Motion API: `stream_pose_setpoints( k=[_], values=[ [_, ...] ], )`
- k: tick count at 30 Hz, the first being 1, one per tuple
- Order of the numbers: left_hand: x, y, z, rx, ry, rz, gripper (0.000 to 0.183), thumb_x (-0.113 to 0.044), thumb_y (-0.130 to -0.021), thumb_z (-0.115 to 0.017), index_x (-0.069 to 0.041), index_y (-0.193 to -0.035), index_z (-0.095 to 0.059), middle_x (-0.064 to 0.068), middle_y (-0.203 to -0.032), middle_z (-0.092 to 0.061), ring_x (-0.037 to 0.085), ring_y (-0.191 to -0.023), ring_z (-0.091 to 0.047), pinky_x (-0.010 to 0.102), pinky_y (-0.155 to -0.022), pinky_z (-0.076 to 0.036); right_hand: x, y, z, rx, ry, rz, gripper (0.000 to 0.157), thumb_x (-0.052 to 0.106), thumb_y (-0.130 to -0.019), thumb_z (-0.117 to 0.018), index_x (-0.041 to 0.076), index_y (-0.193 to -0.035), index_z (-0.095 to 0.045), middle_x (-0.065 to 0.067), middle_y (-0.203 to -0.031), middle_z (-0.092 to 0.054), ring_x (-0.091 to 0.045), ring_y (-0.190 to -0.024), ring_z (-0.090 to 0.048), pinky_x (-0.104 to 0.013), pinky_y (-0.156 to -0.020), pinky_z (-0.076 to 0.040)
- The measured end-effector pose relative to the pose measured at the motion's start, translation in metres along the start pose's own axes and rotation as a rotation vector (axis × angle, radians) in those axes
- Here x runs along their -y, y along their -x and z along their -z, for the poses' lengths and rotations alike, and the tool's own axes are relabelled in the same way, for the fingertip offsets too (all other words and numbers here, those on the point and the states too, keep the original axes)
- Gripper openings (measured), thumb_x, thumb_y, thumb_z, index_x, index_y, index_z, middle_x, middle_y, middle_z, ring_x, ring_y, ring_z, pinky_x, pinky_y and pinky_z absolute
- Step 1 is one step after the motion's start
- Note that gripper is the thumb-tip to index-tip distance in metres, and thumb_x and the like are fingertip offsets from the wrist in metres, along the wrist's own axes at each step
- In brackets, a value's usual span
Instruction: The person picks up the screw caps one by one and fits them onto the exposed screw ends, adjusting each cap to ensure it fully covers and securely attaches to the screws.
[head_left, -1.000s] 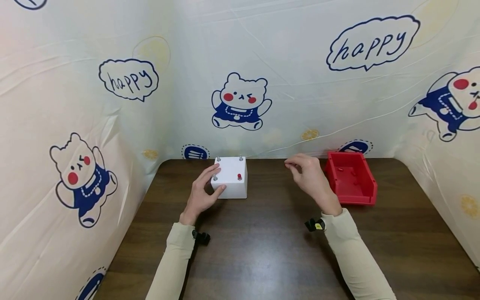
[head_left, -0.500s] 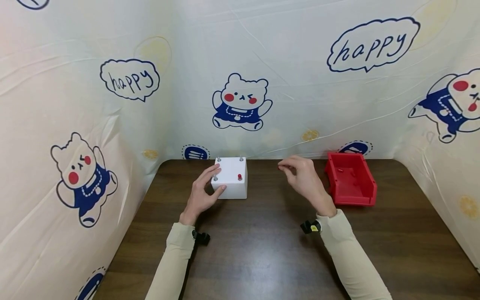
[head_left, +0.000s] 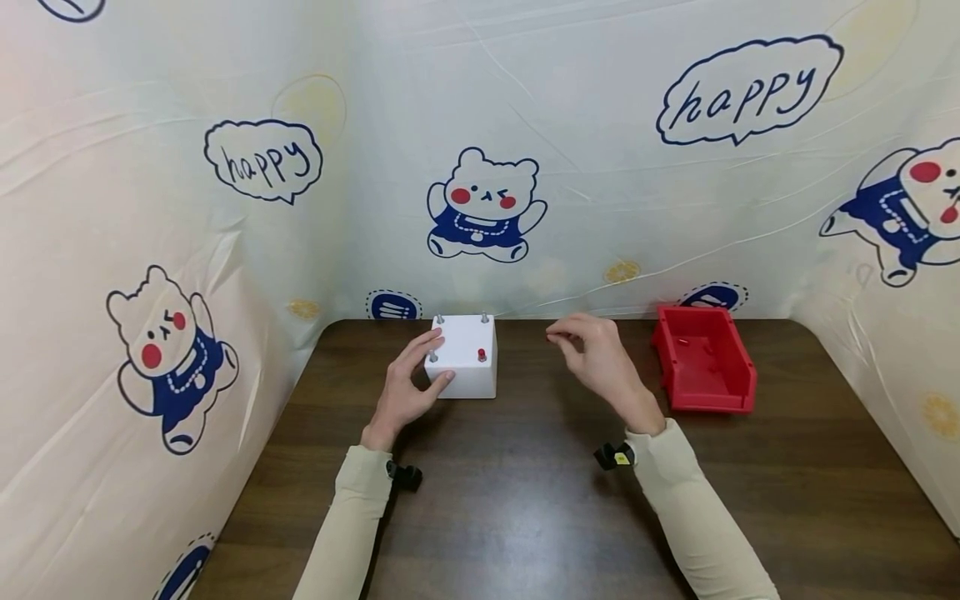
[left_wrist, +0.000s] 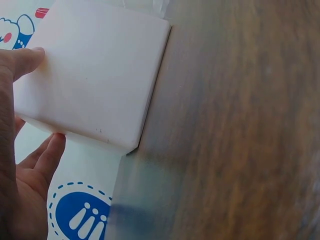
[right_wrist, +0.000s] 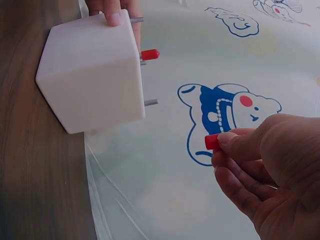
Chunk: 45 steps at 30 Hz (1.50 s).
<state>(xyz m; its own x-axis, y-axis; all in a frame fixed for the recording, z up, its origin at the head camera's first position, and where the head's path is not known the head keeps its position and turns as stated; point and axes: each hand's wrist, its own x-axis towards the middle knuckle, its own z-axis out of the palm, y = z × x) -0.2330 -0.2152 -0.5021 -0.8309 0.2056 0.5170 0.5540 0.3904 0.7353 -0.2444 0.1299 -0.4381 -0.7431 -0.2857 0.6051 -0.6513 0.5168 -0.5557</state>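
A white box-shaped block (head_left: 459,338) stands on the table with a metal post rising near each top corner. On the near right post sits a red cap (head_left: 482,354); the other posts are bare metal. My left hand (head_left: 405,392) holds the block at its left side, thumb on the front face and fingers towards the top and far side. My right hand (head_left: 600,357) is in the air to the right of the block, apart from it. Between thumb and forefinger it pinches another small red cap (right_wrist: 212,142), plain in the right wrist view.
Right of my right hand, an open red bin (head_left: 667,367) stands on the brown wooden table (head_left: 517,500), with a few small red pieces inside. Behind the table hangs a pale printed cloth (head_left: 600,192), close to the back edge.
My right hand has moved left, away from the red bin and closer to the white block, still pinching the red cap. The left hand and the block have stayed in place.
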Motion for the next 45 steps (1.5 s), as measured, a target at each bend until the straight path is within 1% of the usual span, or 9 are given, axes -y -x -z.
stream_pose_setpoints(
  k=[2,6,9,21,32,34,38,41,45],
  values=[
    [0.0,0.0,0.0,0.0,-0.001,-0.002,0.057,0.001,-0.089,-0.084,0.002,-0.142,-0.064,0.022,-0.156,-0.055,0.038,-0.144,-0.053,0.047,-0.114,-0.05,0.002,-0.001,-0.001,0.0,0.001,0.005,0.014,0.0,-0.093,-0.08,0.006,-0.104,-0.083,-0.008,-0.102,-0.08,-0.021,-0.085,-0.072,-0.043,-0.077,-0.066],
    [-0.001,0.0,-0.001,0.005,0.003,0.0,0.057,0.001,-0.089,-0.083,0.002,-0.143,-0.063,0.023,-0.156,-0.055,0.039,-0.144,-0.053,0.059,-0.111,-0.049,0.006,-0.002,-0.004,0.008,0.015,0.006,0.014,0.0,-0.093,-0.081,0.007,-0.104,-0.084,-0.008,-0.103,-0.08,-0.021,-0.087,-0.073,-0.04,-0.078,-0.065],
    [-0.002,0.0,-0.001,0.01,0.014,0.011,0.057,0.001,-0.09,-0.083,0.001,-0.143,-0.063,0.023,-0.157,-0.054,0.04,-0.146,-0.052,0.063,-0.111,-0.047,0.008,-0.003,-0.006,0.022,0.015,0.007,0.013,0.0,-0.093,-0.08,0.007,-0.104,-0.083,-0.008,-0.102,-0.08,-0.021,-0.087,-0.073,-0.04,-0.078,-0.065],
    [0.0,0.001,-0.002,0.003,0.039,0.052,0.056,-0.002,-0.091,-0.082,-0.002,-0.145,-0.063,0.019,-0.159,-0.053,0.037,-0.15,-0.048,0.066,-0.116,-0.042,0.012,-0.005,-0.011,0.039,-0.009,-0.015,0.013,0.001,-0.093,-0.081,0.008,-0.104,-0.084,-0.006,-0.102,-0.08,-0.018,-0.087,-0.072,-0.037,-0.079,-0.065],
    [0.002,0.0,-0.003,-0.017,0.056,0.065,0.056,0.0,-0.09,-0.083,-0.001,-0.143,-0.064,0.02,-0.159,-0.054,0.039,-0.149,-0.049,0.069,-0.115,-0.043,0.019,-0.009,-0.017,0.029,-0.038,0.005,0.012,0.002,-0.094,-0.081,0.008,-0.104,-0.084,-0.005,-0.101,-0.08,-0.017,-0.086,-0.072,-0.035,-0.076,-0.065],
    [0.004,0.0,-0.004,-0.019,0.062,0.071,0.056,-0.001,-0.09,-0.083,-0.001,-0.143,-0.064,0.019,-0.159,-0.054,0.038,-0.149,-0.049,0.069,-0.115,-0.043,0.02,-0.009,-0.018,0.022,-0.049,0.011,0.012,0.002,-0.094,-0.081,0.008,-0.103,-0.084,-0.005,-0.101,-0.08,-0.017,-0.085,-0.072,-0.037,-0.075,-0.065],
    [0.021,0.001,-0.006,-0.021,0.061,0.084,0.058,0.0,-0.09,-0.083,-0.003,-0.145,-0.064,0.017,-0.161,-0.052,0.038,-0.15,-0.047,0.07,-0.115,-0.042,0.023,-0.011,-0.02,0.015,-0.068,0.027,0.012,0.001,-0.094,-0.08,0.008,-0.103,-0.084,-0.006,-0.101,-0.08,-0.018,-0.085,-0.073,-0.041,-0.073,-0.065],
    [0.034,0.002,-0.007,-0.023,0.058,0.093,0.059,0.0,-0.09,-0.083,-0.006,-0.146,-0.064,0.014,-0.162,-0.052,0.037,-0.151,-0.047,0.071,-0.115,-0.042,0.025,-0.013,-0.022,0.018,-0.074,0.031,0.012,0.001,-0.095,-0.079,0.008,-0.104,-0.084,-0.006,-0.101,-0.081,-0.018,-0.085,-0.073,-0.04,-0.073,-0.065],
    [0.04,0.002,-0.004,-0.015,0.053,0.101,0.059,-0.005,-0.09,-0.084,-0.012,-0.146,-0.065,0.009,-0.162,-0.053,0.034,-0.151,-0.048,0.07,-0.115,-0.043,0.028,-0.015,-0.025,0.026,-0.08,0.021,0.012,0.002,-0.095,-0.079,0.008,-0.104,-0.084,-0.007,-0.101,-0.081,-0.019,-0.086,-0.074,-0.037,-0.075,-0.065]
  ],
)
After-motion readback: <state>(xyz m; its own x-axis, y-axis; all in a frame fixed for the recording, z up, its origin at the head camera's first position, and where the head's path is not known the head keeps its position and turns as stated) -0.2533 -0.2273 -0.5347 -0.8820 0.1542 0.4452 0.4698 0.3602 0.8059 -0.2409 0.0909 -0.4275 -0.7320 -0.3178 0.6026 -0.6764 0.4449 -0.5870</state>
